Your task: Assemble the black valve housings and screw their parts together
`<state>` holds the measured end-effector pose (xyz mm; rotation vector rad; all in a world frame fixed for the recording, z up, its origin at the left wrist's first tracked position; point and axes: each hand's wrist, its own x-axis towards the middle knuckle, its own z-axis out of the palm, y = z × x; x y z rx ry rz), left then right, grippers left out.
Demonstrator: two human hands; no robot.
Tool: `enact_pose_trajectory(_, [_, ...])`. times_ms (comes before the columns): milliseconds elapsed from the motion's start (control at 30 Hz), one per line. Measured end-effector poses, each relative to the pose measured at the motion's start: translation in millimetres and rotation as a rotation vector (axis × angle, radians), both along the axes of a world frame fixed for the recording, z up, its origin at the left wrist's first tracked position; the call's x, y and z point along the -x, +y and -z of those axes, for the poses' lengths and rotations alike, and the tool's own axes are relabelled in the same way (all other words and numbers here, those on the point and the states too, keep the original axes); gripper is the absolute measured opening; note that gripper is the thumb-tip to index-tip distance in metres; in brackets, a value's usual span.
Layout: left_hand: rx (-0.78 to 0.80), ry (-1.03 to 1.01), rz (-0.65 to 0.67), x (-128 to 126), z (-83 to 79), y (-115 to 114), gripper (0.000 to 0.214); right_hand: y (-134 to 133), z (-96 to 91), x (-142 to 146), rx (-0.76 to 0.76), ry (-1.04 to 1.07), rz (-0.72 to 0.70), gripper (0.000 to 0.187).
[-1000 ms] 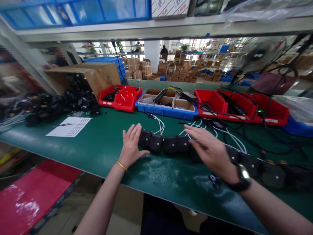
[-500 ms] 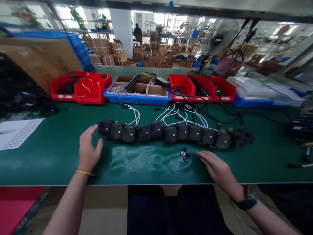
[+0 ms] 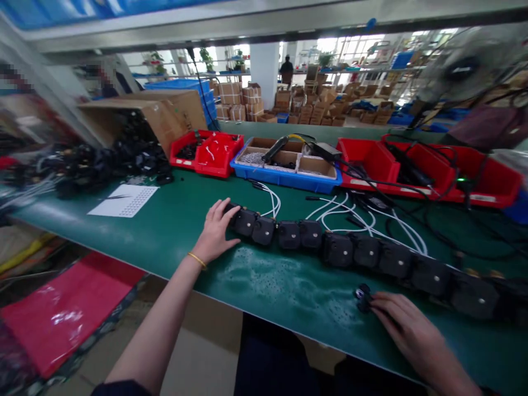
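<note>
A row of black box-shaped units (image 3: 345,250) with white cables runs across the green bench. My left hand (image 3: 215,231) is at the row's left end, its fingers over the outermost unit and its thumb spread apart below. That unit is mostly hidden by the fingers. My right hand (image 3: 408,324) is low over the bench in front of the row, its fingers pressed together. Its fingertips meet a small cluster of black round parts (image 3: 363,298), one with a pale centre. Exactly how the tips pinch a part is hard to see.
Behind the row stand red bins (image 3: 218,157), a blue tray (image 3: 284,179) with divided compartments, and more red bins (image 3: 367,162) with dark cables. On the left are a white printed sheet (image 3: 124,201), a heap of black parts (image 3: 142,154) and a cardboard box (image 3: 173,113).
The view has swung left, so the bench appears tilted and shifted right. My right hand has closed the gap to the small black parts. My left hand now covers the end unit.
</note>
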<state>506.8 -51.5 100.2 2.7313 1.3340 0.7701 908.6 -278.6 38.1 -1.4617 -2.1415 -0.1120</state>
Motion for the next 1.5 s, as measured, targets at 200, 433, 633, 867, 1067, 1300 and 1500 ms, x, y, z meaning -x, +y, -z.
enact_pose_trajectory(200, [0.021,0.053,0.060,2.5,-8.6,22.7,0.073,37.6,-66.3,50.3,-0.083,0.105,0.025,0.030])
enact_pose_trajectory(433, [0.140,-0.024,0.176,9.3,-12.0,45.7,0.076,168.8,-125.0,182.1,-0.051,0.209,-0.360,0.010])
enact_pose_trajectory(633, [0.187,-0.123,0.285,9.8,-11.4,61.8,0.070,238.0,-97.9,223.9,-0.132,-0.035,-0.369,0.012])
enact_pose_trajectory(867, [0.176,-0.181,0.296,10.5,-3.4,65.6,0.067,248.5,-89.5,231.9,-0.167,-0.143,-0.323,0.010])
enact_pose_trajectory(1067, [0.170,-0.178,0.277,9.1,-5.0,65.0,0.064,242.7,-97.4,238.5,-0.117,-0.261,-0.299,0.008])
enact_pose_trajectory(1300, [0.165,-0.178,0.260,7.0,-7.3,64.8,0.063,239.6,-103.1,248.1,-0.067,-0.344,-0.189,0.006])
enact_pose_trajectory(1500, [0.159,-0.163,0.282,5.9,-8.1,63.9,0.062,241.9,-104.1,250.8,-0.052,-0.338,-0.096,0.002])
